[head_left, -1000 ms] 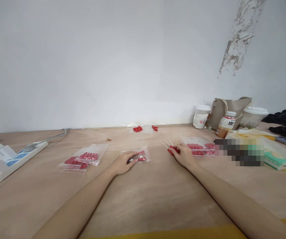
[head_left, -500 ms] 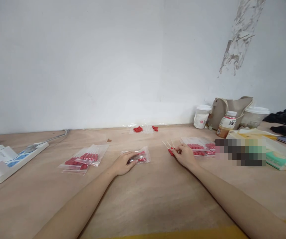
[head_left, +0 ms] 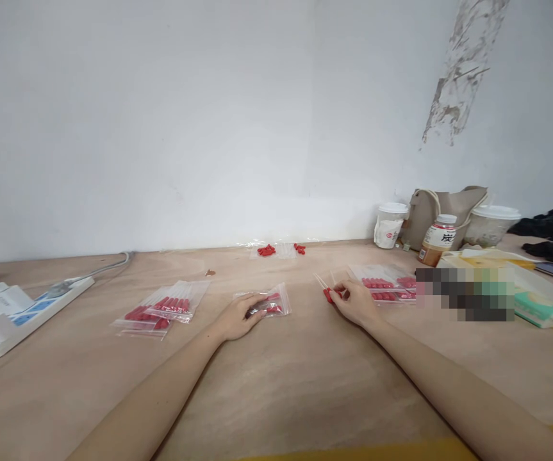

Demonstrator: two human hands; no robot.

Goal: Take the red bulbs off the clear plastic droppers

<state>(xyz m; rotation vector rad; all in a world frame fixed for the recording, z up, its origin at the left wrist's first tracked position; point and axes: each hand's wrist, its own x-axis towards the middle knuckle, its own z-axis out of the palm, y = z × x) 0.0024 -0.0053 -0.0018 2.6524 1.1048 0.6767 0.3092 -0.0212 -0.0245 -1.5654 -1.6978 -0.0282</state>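
Though half-curled, hands [head_left: 238,317] [head_left: 357,302] on bag [head_left: 284,302], sticks [head_left: 328,295].

Glossy thin plas. bag [head_left: 285,302] & smooth, semi-matt wood-look tbl [head_left: 266,390]

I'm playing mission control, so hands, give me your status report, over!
Left hand: spread over a clear bag, red pieces inside. Right hand: pinching red-ended sticks. Nearest clutter: filled bags beside it.
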